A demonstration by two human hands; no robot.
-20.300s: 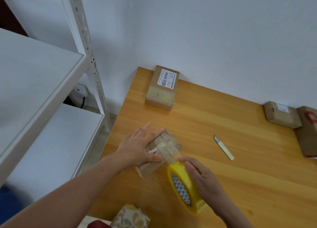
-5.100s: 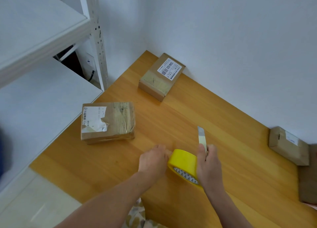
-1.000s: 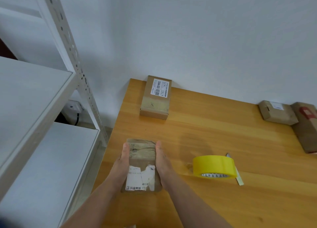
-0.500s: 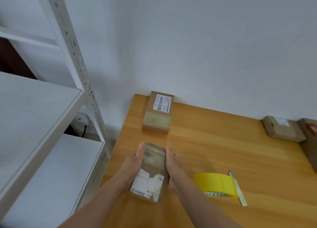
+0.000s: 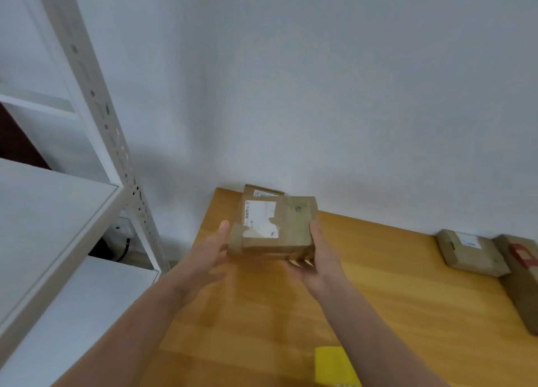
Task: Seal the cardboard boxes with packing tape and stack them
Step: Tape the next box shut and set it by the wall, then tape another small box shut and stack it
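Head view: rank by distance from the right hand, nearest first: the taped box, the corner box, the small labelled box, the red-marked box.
1. Taped box: in the right hand's grip.
2. Corner box: just behind it, against the wall.
3. Small labelled box: far right, along the wall.
4. Red-marked box: right edge, just beyond that one.

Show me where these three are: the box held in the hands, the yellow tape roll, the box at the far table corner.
held box [image 5: 291, 226], head view, brown top face.
yellow tape roll [image 5: 332, 363], head view, yellow outer band.
corner box [image 5: 263, 190], head view, visible far strip.
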